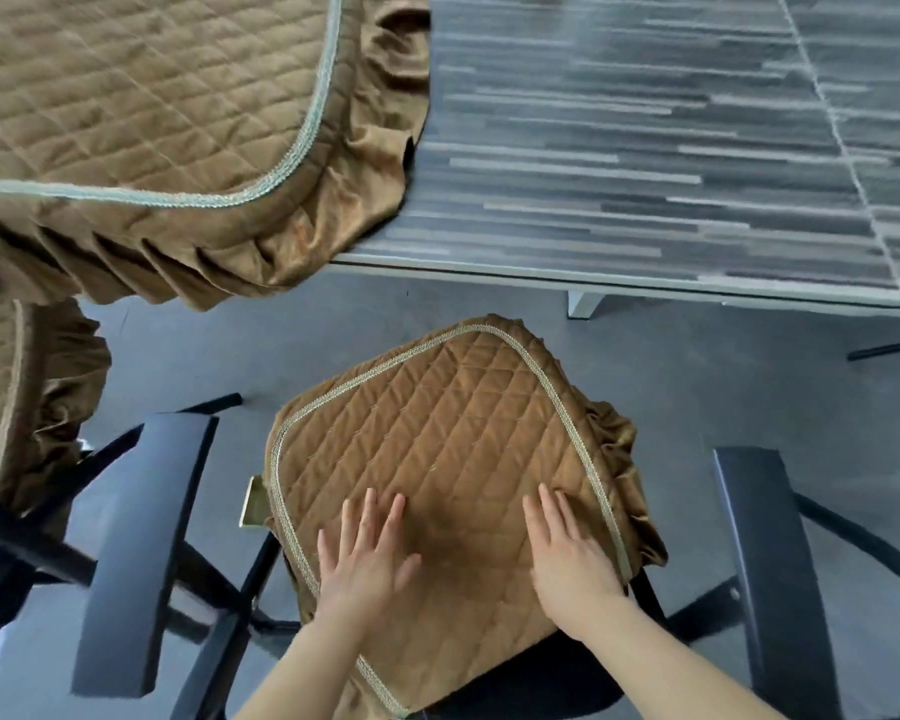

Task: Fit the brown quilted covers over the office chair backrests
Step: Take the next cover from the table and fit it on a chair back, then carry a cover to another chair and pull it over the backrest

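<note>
A brown quilted cover (437,439) with pale braided trim and a ruffled skirt lies over a black office chair below me, between its two armrests. My left hand (365,558) rests flat on the cover's near left part, fingers spread. My right hand (567,553) lies flat on the near right part, close to the trim. Neither hand grips the fabric. A second, larger brown quilted cover (141,106) lies on the table at the upper left, its ruffle hanging over the edge. A third cover (17,402) shows at the left edge.
A table with a grey striped top (645,148) fills the upper right, its front edge running across the middle. The chair's black left armrest (141,553) and right armrest (770,574) flank the cover. Grey floor (697,387) lies under the table. Black chair legs cross at lower left.
</note>
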